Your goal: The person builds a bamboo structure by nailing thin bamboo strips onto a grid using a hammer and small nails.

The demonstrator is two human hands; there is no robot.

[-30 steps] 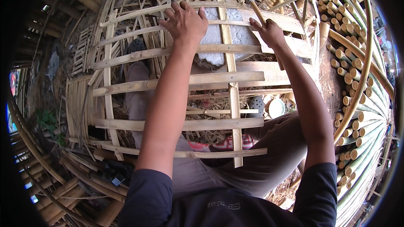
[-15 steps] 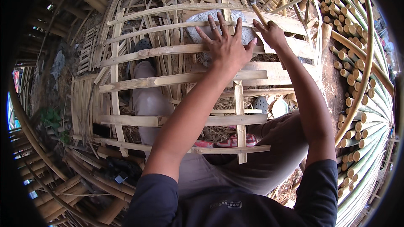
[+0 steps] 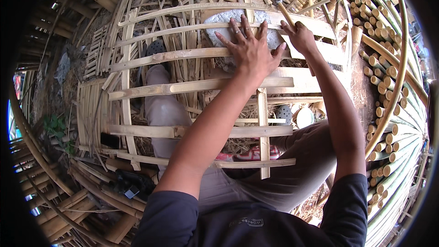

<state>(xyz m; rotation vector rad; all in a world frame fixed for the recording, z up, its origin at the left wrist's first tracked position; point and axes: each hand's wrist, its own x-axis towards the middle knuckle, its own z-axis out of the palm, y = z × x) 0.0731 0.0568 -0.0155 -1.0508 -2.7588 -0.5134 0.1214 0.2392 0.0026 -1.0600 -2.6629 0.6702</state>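
My left hand [image 3: 256,57] lies with fingers spread over the upper slats of a bamboo lattice frame [image 3: 146,131]. Under those fingers a pale grey stone [image 3: 219,18] shows between the slats. The fist of my right hand [image 3: 302,39] is wrapped round the wooden handle of a hammer [image 3: 286,14], just right of the stone. The hammer's metal head points away from me. Several long curved slats cross two upright strips, one at the left [image 3: 127,100] and one at the right [image 3: 264,132]. My left palm and forearm hide parts of the frame.
Beneath the frame are my legs, a wide wooden board [image 3: 297,80] and scattered bamboo strips. A white round container [image 3: 303,117] sits near my right knee. Cut bamboo poles [image 3: 398,128] are stacked along the right. A black phone-like object [image 3: 109,141] lies at the left.
The frame, the stone and both hands appear slightly further right in the picture. My left hand stays spread on the slats and my right hand still grips the hammer.
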